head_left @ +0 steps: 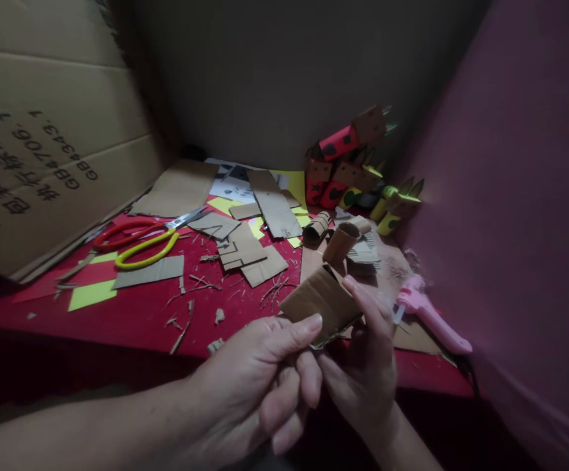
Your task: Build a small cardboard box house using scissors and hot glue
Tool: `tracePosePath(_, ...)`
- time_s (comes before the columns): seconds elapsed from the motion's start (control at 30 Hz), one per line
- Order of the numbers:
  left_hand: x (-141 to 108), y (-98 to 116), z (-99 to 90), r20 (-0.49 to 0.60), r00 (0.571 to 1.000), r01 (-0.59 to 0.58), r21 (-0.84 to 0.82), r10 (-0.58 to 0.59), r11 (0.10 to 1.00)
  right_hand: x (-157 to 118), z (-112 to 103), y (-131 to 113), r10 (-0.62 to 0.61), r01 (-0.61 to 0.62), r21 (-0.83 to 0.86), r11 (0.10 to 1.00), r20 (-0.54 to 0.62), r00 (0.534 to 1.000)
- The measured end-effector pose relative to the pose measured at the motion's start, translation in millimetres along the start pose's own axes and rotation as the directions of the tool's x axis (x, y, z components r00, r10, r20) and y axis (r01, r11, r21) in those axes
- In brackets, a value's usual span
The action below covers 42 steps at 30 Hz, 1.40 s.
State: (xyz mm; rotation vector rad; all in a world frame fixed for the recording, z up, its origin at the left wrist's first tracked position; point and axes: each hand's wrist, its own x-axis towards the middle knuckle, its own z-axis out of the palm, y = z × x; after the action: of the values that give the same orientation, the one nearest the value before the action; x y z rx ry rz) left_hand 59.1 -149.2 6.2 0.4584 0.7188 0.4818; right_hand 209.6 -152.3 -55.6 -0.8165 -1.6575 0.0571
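A small brown cardboard piece (320,302) is held up near the table's front edge. My left hand (269,376) pinches its lower left corner between thumb and curled fingers. On the piece's right side, my right hand (370,356) grips it, with fingertips at the upper right edge and the thumb low. Just behind the piece stands a cardboard tube (341,242), and a second tube (316,227) with dark lines lies beside it. To the right of my right hand rests a pink glue gun (434,315) on a cardboard sheet (409,337).
Red-and-yellow scissors (154,239) lie at the left on the red tablecloth (245,307), among cardboard scraps (240,245) and yellow paper (93,294). Decorated red tube figures (336,142) and yellow ones (390,209) stand at the back right. A large carton (59,131) rises at the left.
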Motion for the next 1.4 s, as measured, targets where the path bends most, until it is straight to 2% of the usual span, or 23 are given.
tracePosePath(0.17, 6.2, -3.8, 7.1, -0.061, 0.997, -0.056, 0.029, 0.057, 0.998, -3.2, -0.1, 0.5, -0.015, 0.016, -0.083, 0.996, 0.013, 1.000)
tracePosePath(0.27, 8.6, -4.9, 7.6, -0.052, 0.993, -0.108, -0.001, 0.108, 0.994, -2.5, 0.0, -0.4, -0.021, 0.020, -0.125, 0.992, -0.004, 1.000)
tracePosePath(0.43, 12.3, -8.6, 4.3, 0.006, 0.985, -0.170, -0.079, 0.171, 0.982, -3.8, 0.0, -0.6, 0.046, -0.046, -0.079, 0.996, 0.000, 0.999)
tracePosePath(0.5, 12.5, -9.5, 2.1, 0.035, 0.985, -0.164, -0.102, 0.168, 0.981, -5.7, -0.2, 0.5, 0.075, -0.074, -0.076, 0.994, 0.008, 0.997)
tracePosePath(0.6, 12.1, -9.5, -0.9, 0.078, 0.991, -0.095, -0.117, 0.104, 0.989, -8.9, -0.5, 2.7, 0.117, -0.116, -0.052, 0.992, 0.020, 0.993)
tracePosePath(0.73, 12.6, -9.2, -0.4, 0.022, 0.999, -0.021, -0.140, 0.025, 0.990, -9.7, -1.0, 3.5, 0.109, -0.108, -0.030, 0.994, 0.030, 0.994)
tracePosePath(0.83, 13.1, -8.8, 3.9, -0.026, 0.999, -0.031, -0.156, 0.027, 0.987, -7.4, -1.7, 2.1, 0.074, -0.072, -0.054, 0.996, 0.036, 0.997)
tracePosePath(1.03, 15.7, -12.1, 4.2, -0.020, 0.992, -0.126, -0.144, 0.124, 0.981, -8.2, -1.6, 1.3, 0.082, -0.080, -0.095, 0.992, 0.017, 0.997)
tracePosePath(1.2, 19.3, -17.9, -2.7, 0.020, 0.991, -0.127, -0.119, 0.130, 0.985, -8.2, -1.3, 2.2, 0.078, -0.076, -0.107, 0.991, 0.012, 0.997)
tracePosePath(1.4, 18.5, -15.7, 2.5, -0.007, 0.991, -0.130, -0.099, 0.130, 0.987, -7.3, -1.5, 0.8, 0.085, -0.083, -0.137, 0.987, 0.013, 0.996)
